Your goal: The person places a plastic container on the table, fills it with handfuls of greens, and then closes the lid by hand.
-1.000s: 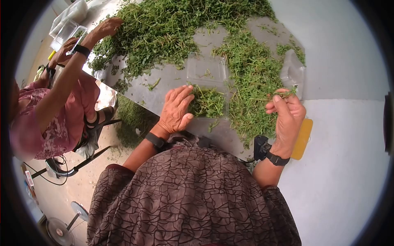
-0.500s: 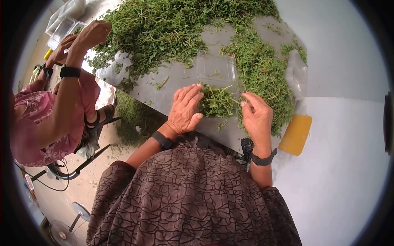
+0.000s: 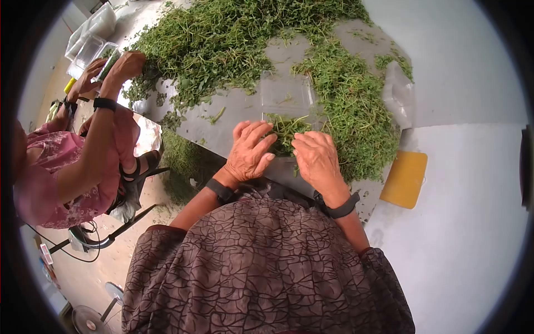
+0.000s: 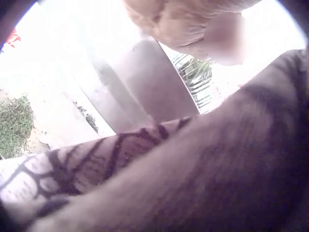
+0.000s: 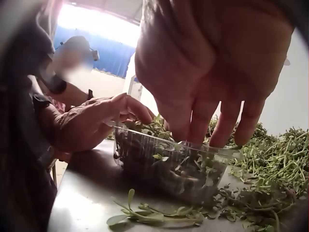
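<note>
A clear plastic box (image 5: 140, 162) filled with leafy green sprigs (image 3: 286, 127) stands on the metal table in front of me. Its clear lid (image 3: 283, 92) lies folded back on the far side. My left hand (image 3: 250, 150) rests at the box's left side, fingers reaching over the rim. From the right, my right hand (image 3: 318, 158) presses into the greens, its fingers (image 5: 198, 121) fairly straight and pointing down, the tips hidden among the leaves. The left wrist view shows mostly patterned cloth (image 4: 120, 150) and part of the left hand (image 4: 188, 21).
Heaped greens (image 3: 356, 111) lie right of the box, with a larger pile (image 3: 222, 50) at the back. Another clear box (image 3: 397, 94) sits by the right edge, near a yellow board (image 3: 405, 179). At left, another person (image 3: 72, 161) handles a box beside stacked clear boxes (image 3: 94, 28).
My right hand has come left from above the heap with a few sprigs and now presses on the greens in the box. The left hand has stayed beside the box.
</note>
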The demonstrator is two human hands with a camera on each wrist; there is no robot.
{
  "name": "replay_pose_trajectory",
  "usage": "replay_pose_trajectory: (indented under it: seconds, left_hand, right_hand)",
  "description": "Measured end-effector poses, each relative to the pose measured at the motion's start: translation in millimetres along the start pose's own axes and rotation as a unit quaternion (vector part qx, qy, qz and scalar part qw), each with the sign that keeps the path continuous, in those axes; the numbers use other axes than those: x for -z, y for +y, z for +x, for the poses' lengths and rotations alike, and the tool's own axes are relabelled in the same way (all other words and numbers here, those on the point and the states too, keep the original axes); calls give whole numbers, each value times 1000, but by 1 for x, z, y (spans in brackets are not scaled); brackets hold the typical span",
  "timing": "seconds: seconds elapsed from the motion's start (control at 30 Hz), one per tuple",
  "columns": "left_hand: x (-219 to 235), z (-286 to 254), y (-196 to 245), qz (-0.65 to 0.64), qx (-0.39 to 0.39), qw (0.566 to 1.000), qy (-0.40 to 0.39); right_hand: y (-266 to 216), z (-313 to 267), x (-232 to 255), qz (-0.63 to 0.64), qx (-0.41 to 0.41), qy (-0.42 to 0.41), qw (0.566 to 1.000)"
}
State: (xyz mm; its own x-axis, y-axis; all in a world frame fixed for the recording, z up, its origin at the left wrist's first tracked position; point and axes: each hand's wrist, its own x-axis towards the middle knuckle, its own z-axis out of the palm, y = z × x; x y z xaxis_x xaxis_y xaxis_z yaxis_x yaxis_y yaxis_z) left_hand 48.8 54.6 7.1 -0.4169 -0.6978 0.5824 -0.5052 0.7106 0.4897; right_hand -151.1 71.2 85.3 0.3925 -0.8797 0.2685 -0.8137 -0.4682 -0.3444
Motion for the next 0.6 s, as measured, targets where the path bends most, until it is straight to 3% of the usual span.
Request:
replay_pose_trajectory:
  seconds: [0.2, 0.3, 0.37, 0.53, 0.6]
  left_hand:
    - [1, 1, 4, 30, 3, 998, -58]
    - [2, 5, 5, 27, 8, 998, -48]
    - [4, 7, 14, 32, 20, 999, 14]
    - [8, 25, 30, 53, 4, 999, -9]
    - [1, 35, 39, 80, 8, 991, -105]
  right_hand:
    - [12, -8, 5, 33, 34, -13, 999]
    - [15, -12, 12, 37, 44, 30, 998]
    - [20, -18, 20, 55, 49, 64, 995]
    - [53, -54, 42, 1, -79, 81, 994]
    - [62, -69, 51, -14, -123, 89, 988]
